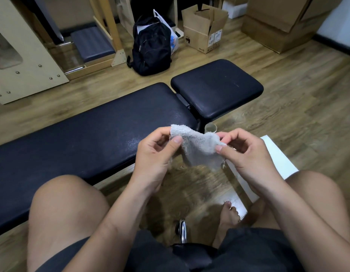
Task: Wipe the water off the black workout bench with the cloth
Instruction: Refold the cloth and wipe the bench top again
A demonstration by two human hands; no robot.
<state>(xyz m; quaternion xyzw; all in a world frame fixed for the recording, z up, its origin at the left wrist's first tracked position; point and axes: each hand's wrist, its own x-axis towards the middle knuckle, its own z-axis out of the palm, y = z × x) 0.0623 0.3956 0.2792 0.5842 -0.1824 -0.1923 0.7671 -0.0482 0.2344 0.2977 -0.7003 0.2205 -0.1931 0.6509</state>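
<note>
A small grey terry cloth hangs spread between my two hands, held in the air just in front of the bench's near edge. My left hand pinches its left corner between thumb and fingers. Its right corner is pinched by my right hand. The black workout bench runs from the lower left to the upper right, with a long back pad and a separate seat pad. A faint speckled wet patch shows on the long pad beside my left hand.
A small paper cup stands on the wooden floor by the bench's frame. A white board lies on the floor at the right. Behind the bench are a black backpack, cardboard boxes and wooden equipment. My bare knees fill the foreground.
</note>
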